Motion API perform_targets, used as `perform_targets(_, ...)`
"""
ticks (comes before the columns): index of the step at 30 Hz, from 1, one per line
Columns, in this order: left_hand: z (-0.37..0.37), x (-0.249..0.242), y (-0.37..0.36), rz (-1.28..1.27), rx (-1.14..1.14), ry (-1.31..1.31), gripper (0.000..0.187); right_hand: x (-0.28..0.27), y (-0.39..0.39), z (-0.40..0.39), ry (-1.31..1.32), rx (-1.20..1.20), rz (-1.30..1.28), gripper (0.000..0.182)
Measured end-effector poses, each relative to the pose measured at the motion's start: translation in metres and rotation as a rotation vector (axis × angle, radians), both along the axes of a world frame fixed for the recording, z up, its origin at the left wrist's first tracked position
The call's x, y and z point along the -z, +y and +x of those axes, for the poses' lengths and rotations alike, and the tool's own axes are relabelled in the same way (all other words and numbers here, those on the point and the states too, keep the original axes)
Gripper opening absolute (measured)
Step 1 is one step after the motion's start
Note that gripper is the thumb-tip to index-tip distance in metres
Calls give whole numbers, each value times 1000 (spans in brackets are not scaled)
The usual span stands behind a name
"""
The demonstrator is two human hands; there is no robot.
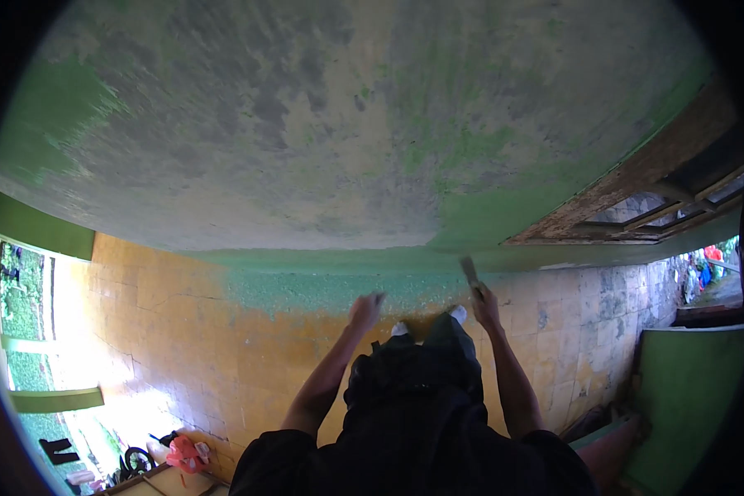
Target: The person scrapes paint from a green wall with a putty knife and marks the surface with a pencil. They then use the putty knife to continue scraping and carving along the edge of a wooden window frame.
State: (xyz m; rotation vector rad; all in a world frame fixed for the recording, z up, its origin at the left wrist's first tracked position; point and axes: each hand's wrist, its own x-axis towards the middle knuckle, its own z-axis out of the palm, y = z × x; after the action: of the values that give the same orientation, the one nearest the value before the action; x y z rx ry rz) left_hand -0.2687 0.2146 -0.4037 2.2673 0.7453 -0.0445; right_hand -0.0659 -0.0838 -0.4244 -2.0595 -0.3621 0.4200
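Right hand (486, 302) clenched on scraper (470, 273), blade toward twelve o'clock at wall (306, 149); judged light, stiff, gripped by handle; left hand (365, 311) state undeterminable.

Head camera looks steeply down, close to the wall (306, 124).

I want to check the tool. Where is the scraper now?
In the head view, the scraper is right of centre, held up in the right hand, its blade against the base of the green wall above the tiled floor.
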Motion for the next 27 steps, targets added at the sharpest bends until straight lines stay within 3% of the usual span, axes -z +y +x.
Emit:
perform_targets(1,-51,51,8,34,73,118,38,18,-45,-10,305,128,-103,26)
perform_targets(2,-104,82,8,46,55,346,34,63,-102,-25,401,267,-236,31)
perform_targets(3,-173,140,13,112,256,496,33,93,-159,-42,569,370,-369,45)
perform_targets(4,-229,151,3,220,297,509,29,140,-226,-64,458,259,-652,52)
perform_targets(5,-256,123,-8,84,215,760,28,224,-306,-86,581,223,-905,52)
perform_targets(6,-269,99,-20,-5,103,961,30,112,-272,-109,735,323,-871,43)
perform_targets(7,-289,87,-29,-37,201,955,28,83,-277,-128,754,320,-863,38)
perform_targets(11,-318,67,-60,-97,362,985,30,92,-322,-173,1004,541,-671,25)
perform_targets(14,-321,138,-65,-116,357,882,35,70,-272,-153,855,442,-708,23)
perform_targets(16,-281,175,-61,-89,360,817,36,70,-228,-131,739,367,-545,25)
perform_targets(17,-243,163,-59,-102,320,781,42,74,-202,-111,557,182,-638,29)
perform_targets(18,-210,159,-58,-180,183,629,43,132,-199,-97,128,-48,-770,28)
perform_targets(19,-178,166,-61,-136,83,328,37,86,-143,-78,447,120,-519,28)
perform_targets(20,-124,137,-58,-199,35,419,30,51,-95,-60,476,53,-510,34)
perform_targets(21,-87,133,-60,-188,-18,242,30,17,-59,-50,390,-55,-333,39)
perform_targets(23,-6,59,-64,-183,-139,-127,33,-32,1,-33,173,-216,-149,39)
perform_targets(27,94,-100,-75,-414,-288,-488,35,-130,81,-13,-13,-327,106,36)
